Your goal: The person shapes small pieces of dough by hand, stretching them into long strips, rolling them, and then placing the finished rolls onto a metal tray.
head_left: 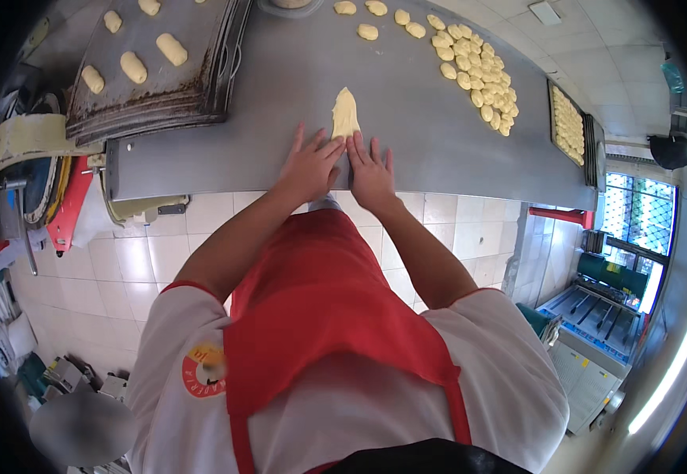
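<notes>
A flattened, pointed piece of pale yellow dough (345, 113) lies on the grey metal worktable (280, 150), its narrow tip facing away from me. At its near end my left hand (310, 167) and my right hand (372, 170) press with their fingertips almost meeting. Both hands lie flat with the fingers stretched out, and neither grips the dough. The fingertips cover the dough's near edge.
Stacked dark baking trays (154, 103) stand at the left, shaped dough rolls (133, 68) on top. A heap of dough balls (478, 71) lies at the right, with several loose ones farther back. Another tray of dough pieces (568, 126) sits at the table's right end.
</notes>
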